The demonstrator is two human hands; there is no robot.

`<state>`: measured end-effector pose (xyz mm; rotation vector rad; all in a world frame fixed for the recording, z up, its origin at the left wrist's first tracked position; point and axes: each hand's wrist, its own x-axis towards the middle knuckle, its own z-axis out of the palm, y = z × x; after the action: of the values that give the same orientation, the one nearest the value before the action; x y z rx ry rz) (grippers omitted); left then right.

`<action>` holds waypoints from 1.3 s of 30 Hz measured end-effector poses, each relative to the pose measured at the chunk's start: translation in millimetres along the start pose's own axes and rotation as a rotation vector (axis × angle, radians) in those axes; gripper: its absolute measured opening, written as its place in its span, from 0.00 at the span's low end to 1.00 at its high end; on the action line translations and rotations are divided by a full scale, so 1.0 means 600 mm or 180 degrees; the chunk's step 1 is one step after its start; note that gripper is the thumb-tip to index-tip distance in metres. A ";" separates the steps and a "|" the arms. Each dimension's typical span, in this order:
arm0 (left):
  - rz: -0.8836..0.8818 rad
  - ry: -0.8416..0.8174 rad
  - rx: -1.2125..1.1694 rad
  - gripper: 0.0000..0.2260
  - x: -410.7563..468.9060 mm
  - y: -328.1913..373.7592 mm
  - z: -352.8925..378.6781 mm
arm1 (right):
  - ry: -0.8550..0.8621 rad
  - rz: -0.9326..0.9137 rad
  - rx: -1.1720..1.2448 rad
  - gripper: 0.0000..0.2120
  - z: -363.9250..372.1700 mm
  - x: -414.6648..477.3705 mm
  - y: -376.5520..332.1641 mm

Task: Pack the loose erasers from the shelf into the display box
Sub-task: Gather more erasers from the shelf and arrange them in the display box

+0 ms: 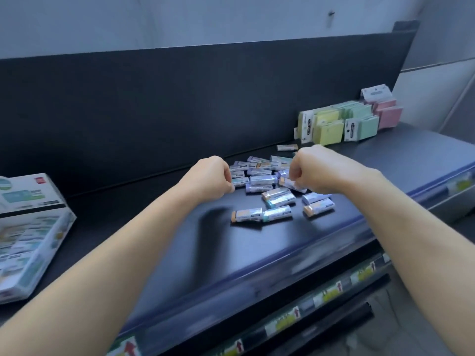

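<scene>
Reaching into the loose erasers (pixel 267 183) at frame centre, the left hand (pixel 210 179) pinches one at the pile's edge. The right hand (pixel 312 170) is curled — apparently gripping another. The display box (pixel 28 235) lies far left on the shelf (pixel 231 253).

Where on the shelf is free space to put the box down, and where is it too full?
Bare shelf lies between the display box and the loose erasers, and along the front edge. It is crowded around both hands, left hand and right hand, and by the sticky notes.
</scene>
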<state>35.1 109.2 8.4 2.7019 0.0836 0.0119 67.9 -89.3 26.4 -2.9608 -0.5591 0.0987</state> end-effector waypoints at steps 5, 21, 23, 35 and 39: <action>-0.0224 0.0081 0.0054 0.07 0.027 -0.012 0.031 | -0.0288 -0.0213 0.0043 0.07 0.030 0.025 0.016; -0.0137 0.0050 0.0144 0.06 0.076 -0.034 0.046 | -0.0418 0.0024 0.0120 0.07 0.043 0.041 -0.006; -0.0079 -0.0026 0.0161 0.07 0.078 -0.035 0.043 | -0.0450 0.0055 0.0076 0.05 0.044 0.044 -0.009; 0.0130 -0.0255 -0.0155 0.05 0.078 -0.040 0.023 | -0.0758 0.0254 -0.0009 0.11 0.044 0.035 -0.017; 0.0139 -0.0219 -0.0358 0.04 0.070 -0.041 0.010 | -0.0845 0.0138 -0.0083 0.05 0.041 0.034 -0.016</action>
<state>75.9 131.2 -7.5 2.5885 0.0031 -0.0613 81.5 -70.2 2.6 -3.0055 -0.5288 0.4981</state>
